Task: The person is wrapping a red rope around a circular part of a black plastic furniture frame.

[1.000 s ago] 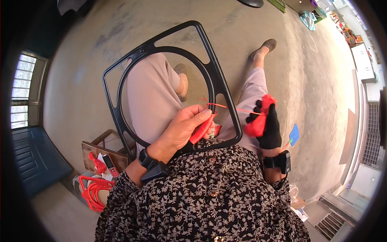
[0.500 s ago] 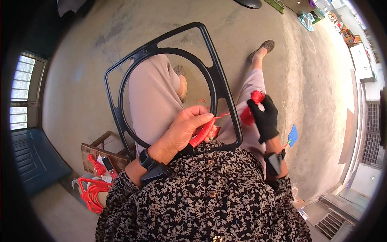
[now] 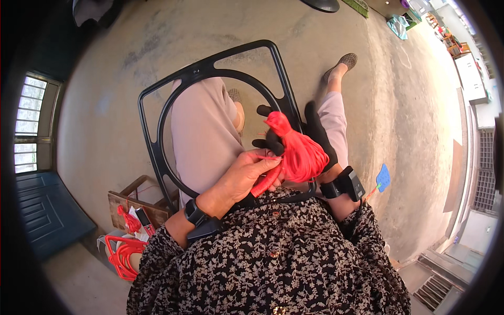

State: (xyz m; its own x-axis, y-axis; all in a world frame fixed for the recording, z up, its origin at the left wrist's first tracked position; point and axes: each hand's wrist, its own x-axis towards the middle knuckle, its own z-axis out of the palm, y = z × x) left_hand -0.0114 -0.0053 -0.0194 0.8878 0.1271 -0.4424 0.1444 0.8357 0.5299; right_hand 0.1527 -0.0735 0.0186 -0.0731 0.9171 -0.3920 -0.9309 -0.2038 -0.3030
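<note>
And here the black-gloved right hand [image 3: 317,134] swings in, fingers spread, bringing the bundled hank of red cord [image 3: 303,155] across the black plastic-looking ring-in-square frame [image 3: 205,70], beside the red-wound stretch [image 3: 263,185] pinched by the bare left hand [image 3: 242,170], so a wrap seems under way

- Legible text, numbers, brands or signs: none can be read.
- Wrist-worn device, right forearm [image 3: 350,185]: carries small pale marks on its outer face; these are too small to read.
- Wristwatch, left forearm [image 3: 195,210]: presents a dark face; no characters can be read.
- Keypad phone, on the wooden stool [image 3: 116,206]: display and keys are too small to read.
- Black frame [image 3: 288,102]: shows a small mark on its upper bar; its nature cannot be determined.
</note>
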